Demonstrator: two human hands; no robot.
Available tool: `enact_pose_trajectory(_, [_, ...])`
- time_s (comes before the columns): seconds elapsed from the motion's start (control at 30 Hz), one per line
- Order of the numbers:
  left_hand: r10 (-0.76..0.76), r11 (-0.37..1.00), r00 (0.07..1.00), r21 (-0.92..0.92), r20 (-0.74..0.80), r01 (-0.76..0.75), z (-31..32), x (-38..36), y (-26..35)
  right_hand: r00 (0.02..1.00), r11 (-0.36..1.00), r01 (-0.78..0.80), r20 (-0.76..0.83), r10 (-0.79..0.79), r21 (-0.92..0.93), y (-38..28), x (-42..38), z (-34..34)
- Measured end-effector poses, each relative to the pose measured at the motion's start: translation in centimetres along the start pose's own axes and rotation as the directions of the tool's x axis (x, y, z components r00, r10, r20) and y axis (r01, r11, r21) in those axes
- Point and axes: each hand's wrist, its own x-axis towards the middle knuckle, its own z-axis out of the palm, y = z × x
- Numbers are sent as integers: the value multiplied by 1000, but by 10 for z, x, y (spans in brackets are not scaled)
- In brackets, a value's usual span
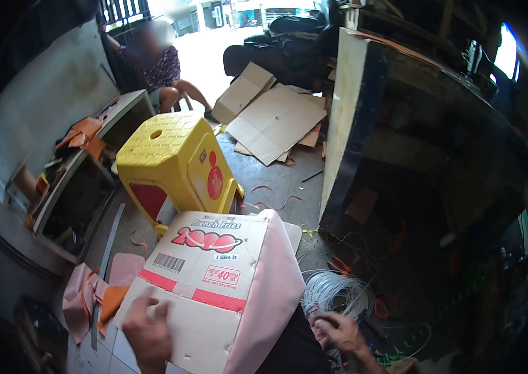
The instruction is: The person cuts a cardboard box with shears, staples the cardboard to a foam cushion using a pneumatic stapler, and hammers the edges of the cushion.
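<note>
Both hands flank the cardboard sheet (204, 274) (pink fabric (270, 293) edging it).

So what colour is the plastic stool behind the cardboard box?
Yellow plastic stool, red round sticker; head view.

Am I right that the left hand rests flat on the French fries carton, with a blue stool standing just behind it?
Nearly: the stool is yellow, not blue, as the head view shows. The rest holds: the left hand rests on the French fries carton, and the stool stands just behind it.
</note>
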Motion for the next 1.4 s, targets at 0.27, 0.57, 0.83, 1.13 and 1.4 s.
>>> enact_pose_trajectory(0.27, [-52, 899, 852, 396, 520, -187, -6, 0, 33, 810, 677, -372, 578, -97, 635, -46, 1, 127])
enact_pose_trajectory(0.57, [-120, 976, 959, 206, 258, 66, 3, 35, -36, 911, 959, 101, 411, 18, -265, -8, 14, 134])
enact_pose_trajectory(0.83, [-253, 964, 940, 145, 231, 223, 4, 11, -11, 924, 369, -163, 273, -269, 915, -85, 59, 71])
enact_pose_trajectory(1.13, [-231, 794, 971, -563, 67, 228, 82, -138, -49, 953, 754, -44, 254, -165, 656, -121, 66, 19])
enact_pose_trajectory(1.4, [-82, 720, 920, -616, 384, 321, 99, -234, -7, 202, 198, 975, 783, -589, -103, -229, 52, 7])
